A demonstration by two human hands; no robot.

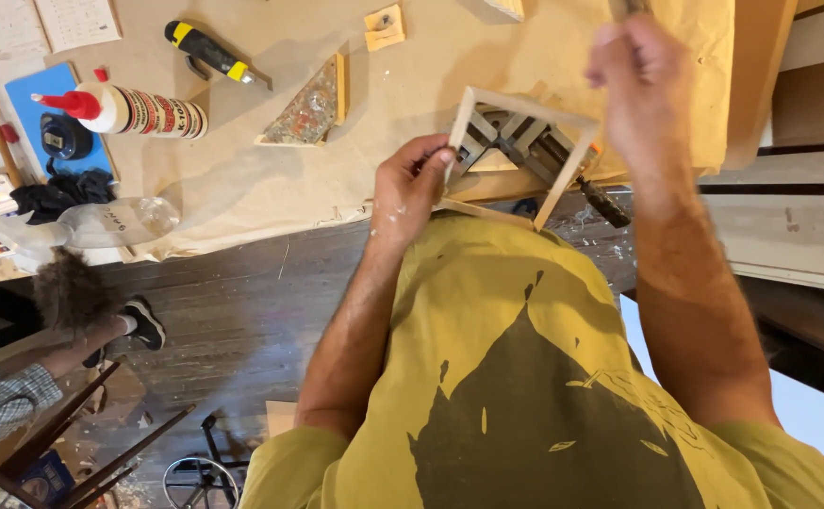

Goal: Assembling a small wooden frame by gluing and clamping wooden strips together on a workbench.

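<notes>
Gripping the left side of a small square wooden frame (523, 151), the left hand (410, 188) is seen with its fingers (428, 160) curled around the thin strip of pale wood, the thumb pressed against the outer face. The frame is held at the near edge of the workbench, turned like a diamond, over a grey metal corner clamp (516, 141) whose dark handle (605, 203) is seen sticking out toward the right. The right hand (640, 80) is raised above the frame's far right corner and is clenched into a fist around something thin that runs out of the top of the view; what it is cannot be told, since the hand is blurred. Brown paper (271, 179) is spread over the bench beneath the work. Farther to the left on that paper, a triangular wooden piece with a glassy fill (310, 115) is laid, with a yellow-and-black utility knife (209, 52) beyond it and a white glue bottle with a red nozzle (124, 110) lying on its side. A small wooden block (385, 27) is placed near the top edge. A clear plastic bottle (115, 223) is laid at the bench's left corner. Below, a yellow shirt with a dark print (525, 396) is worn by the person, and another person's leg and dark shoe (143, 323) are seen on the plank floor.
</notes>
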